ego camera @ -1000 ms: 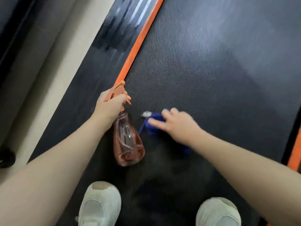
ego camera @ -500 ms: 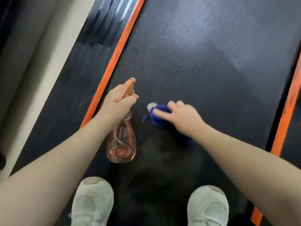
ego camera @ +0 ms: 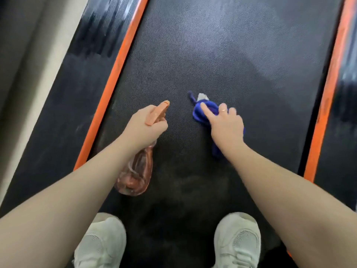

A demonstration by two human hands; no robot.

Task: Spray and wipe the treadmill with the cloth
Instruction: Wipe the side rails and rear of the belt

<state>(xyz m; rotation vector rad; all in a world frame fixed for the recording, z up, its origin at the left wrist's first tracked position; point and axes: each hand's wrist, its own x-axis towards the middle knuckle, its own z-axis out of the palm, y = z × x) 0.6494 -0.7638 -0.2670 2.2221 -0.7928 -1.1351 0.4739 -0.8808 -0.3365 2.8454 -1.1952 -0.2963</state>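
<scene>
**Bottle and cloth over the belt**

The left hand (ego camera: 144,125) grips the neck of a clear pink plastic spray bottle (ego camera: 135,174), nozzle pointing forward over the black textured treadmill belt (ego camera: 222,55). The right hand (ego camera: 225,125) presses a bunched blue cloth (ego camera: 201,113) onto the belt, fingers curled over it. Two white mesh shoes (ego camera: 238,242) stand on the belt between orange side strips (ego camera: 116,74).

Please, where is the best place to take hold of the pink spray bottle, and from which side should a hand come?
Probably the narrow neck just under the spray head, approached from behind. The spray bottle widens below into a round body, harder to wrap. The left hand grips there already, so the nozzle points forward over the treadmill belt and a finger can reach the trigger.
</scene>
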